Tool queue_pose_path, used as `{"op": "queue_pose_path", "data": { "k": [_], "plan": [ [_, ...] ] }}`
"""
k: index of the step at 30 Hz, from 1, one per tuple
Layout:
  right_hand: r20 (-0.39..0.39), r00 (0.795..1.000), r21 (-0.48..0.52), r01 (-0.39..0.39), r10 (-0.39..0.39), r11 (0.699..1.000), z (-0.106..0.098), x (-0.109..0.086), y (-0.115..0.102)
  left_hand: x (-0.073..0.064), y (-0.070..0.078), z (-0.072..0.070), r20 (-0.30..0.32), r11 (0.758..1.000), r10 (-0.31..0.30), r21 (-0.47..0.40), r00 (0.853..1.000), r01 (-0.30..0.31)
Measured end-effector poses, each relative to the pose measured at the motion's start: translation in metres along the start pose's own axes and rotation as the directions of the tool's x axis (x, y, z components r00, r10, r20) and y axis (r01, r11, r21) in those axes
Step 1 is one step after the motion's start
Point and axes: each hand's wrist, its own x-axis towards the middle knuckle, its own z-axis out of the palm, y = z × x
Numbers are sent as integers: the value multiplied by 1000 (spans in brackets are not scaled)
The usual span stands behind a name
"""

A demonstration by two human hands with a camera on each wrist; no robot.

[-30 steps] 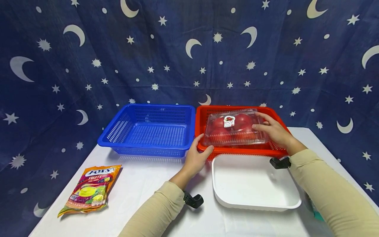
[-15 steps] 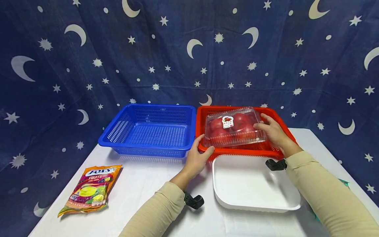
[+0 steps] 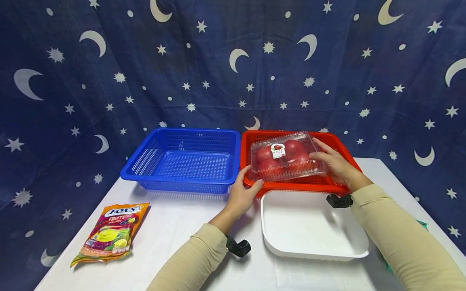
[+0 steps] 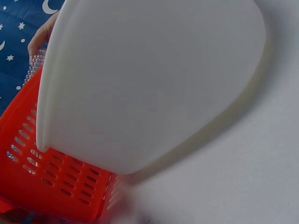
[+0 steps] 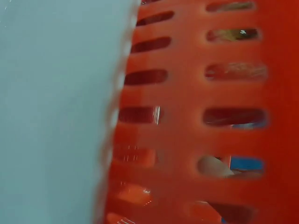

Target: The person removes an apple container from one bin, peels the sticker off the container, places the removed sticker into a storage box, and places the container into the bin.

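My right hand (image 3: pixel 336 163) grips the right end of a clear plastic clamshell box of round red fruit (image 3: pixel 287 155), thumb on its lid. The box sits tilted within the red basket (image 3: pixel 298 186), a white label on top. At the basket's front left corner is my left hand (image 3: pixel 241 196), thumb and forefinger spread beside the rim, close to the box's left end. In the left wrist view the right hand (image 4: pixel 41 37) shows past the white tub (image 4: pixel 154 84). The red basket's slotted wall (image 5: pixel 187 93) fills much of the right wrist view.
A blue basket (image 3: pixel 182 186) stands left of the red one. The white tub (image 3: pixel 314 226) lies in front of the red basket, under my right wrist. An orange candy bag (image 3: pixel 109 232) lies front left. A green item (image 3: pixel 422 223) is partly hidden by my right forearm.
The box has shifted slightly left and turned a little, its right hand grip adjusting with it. The left hand has stayed at the basket's corner.
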Motion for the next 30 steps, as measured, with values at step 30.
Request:
{"op": "queue_pose_path", "data": {
  "k": [30],
  "plan": [
    [-21,999,92,27,-25,995,5,-3,6,0,-2,1,0,1000,7,-4,1000,-7]
  ]
}}
